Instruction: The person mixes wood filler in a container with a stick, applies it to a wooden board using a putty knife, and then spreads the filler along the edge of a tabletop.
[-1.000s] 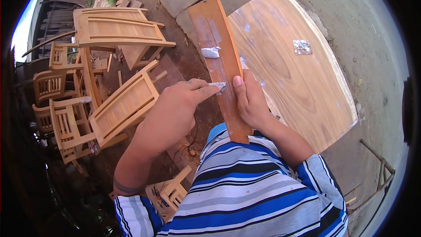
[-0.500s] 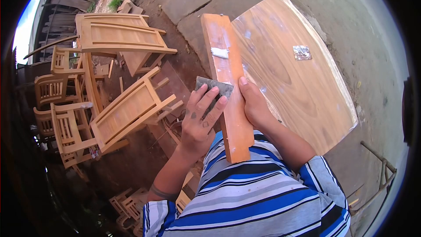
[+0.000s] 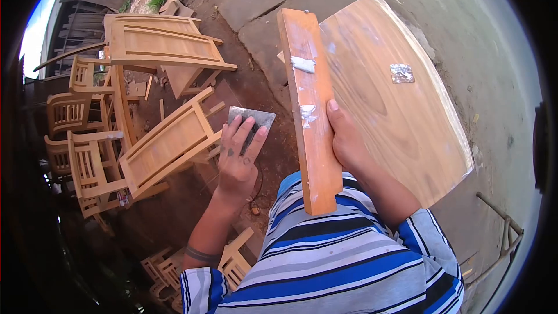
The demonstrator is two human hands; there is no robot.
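Observation:
My left hand (image 3: pixel 238 154) grips a flat grey putty scraper (image 3: pixel 253 117), fingers spread over its face, to the left of the board and apart from it. An orange-brown wooden board (image 3: pixel 321 157) stands lengthwise before my chest, its lower end by my striped shirt. My right hand (image 3: pixel 347 134) clasps the board's right edge, thumb up along it; the other fingers are hidden behind. White putty (image 3: pixel 303 65) lies in a thick lump on the upper face. A second white patch (image 3: pixel 308 114) sits lower, near the middle.
A large wooden panel (image 3: pixel 378 116) lies at the right, bearing a small smeared metal plate (image 3: pixel 401 73). Wooden chairs (image 3: pixel 93 163) and framed wooden pieces (image 3: pixel 168 154) stand at the left. A concrete wall (image 3: pixel 494 81) runs along the right.
My left hand has moved the scraper left, off the board. White putty now shows at the board's middle. The board has shifted slightly right.

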